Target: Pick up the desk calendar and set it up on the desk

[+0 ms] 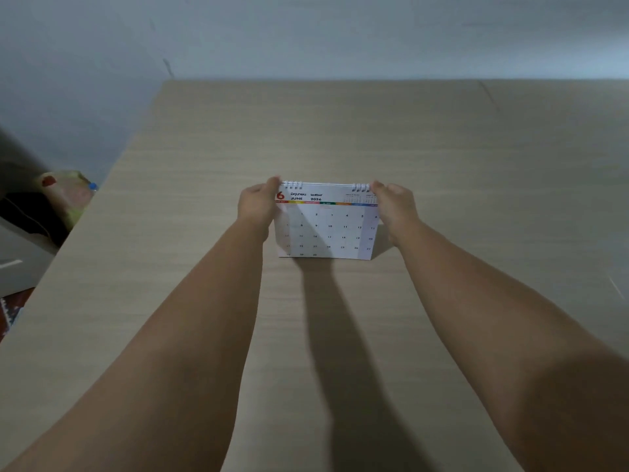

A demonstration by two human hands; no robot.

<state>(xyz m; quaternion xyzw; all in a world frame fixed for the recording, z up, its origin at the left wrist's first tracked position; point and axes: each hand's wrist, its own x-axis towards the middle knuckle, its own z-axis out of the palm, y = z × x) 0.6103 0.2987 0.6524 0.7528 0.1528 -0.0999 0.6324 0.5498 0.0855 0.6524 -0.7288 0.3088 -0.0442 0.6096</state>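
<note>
1. While both arms stretch out over the desk point(442, 158), the desk calendar point(326, 226) stands in the middle of the wooden top, its printed page facing the camera and its bottom edge down on the surface.
2. Reading the page: a big red "6" at the top left, Thai script beside it, then "JUNE" and "2026" underneath. A rainbow-coloured strip runs across below the heading, and the date grid shows numbers from 1 up to about 30. Two tiny month grids at the upper right are too small to read.
3. Left hand point(257, 204) clamps the top left corner, fingers curled over the spiral binding point(326, 185) with the thumb on the front.
4. Right hand point(394, 206) mirrors it on the top right corner, fingers closed around the edge just by the wire coils.
5. Edges and room: the desk's far edge meets the wall point(306, 35), the left edge runs diagonally down the frame, and bare wood lies open on every side of the calendar.
6. Count: one calendar, two hands, two clusters of wire coils.
7. Off the desk's left edge sit a plastic bag point(64, 189) and a bottle with a blue cap point(92, 186), both blurry.
</note>
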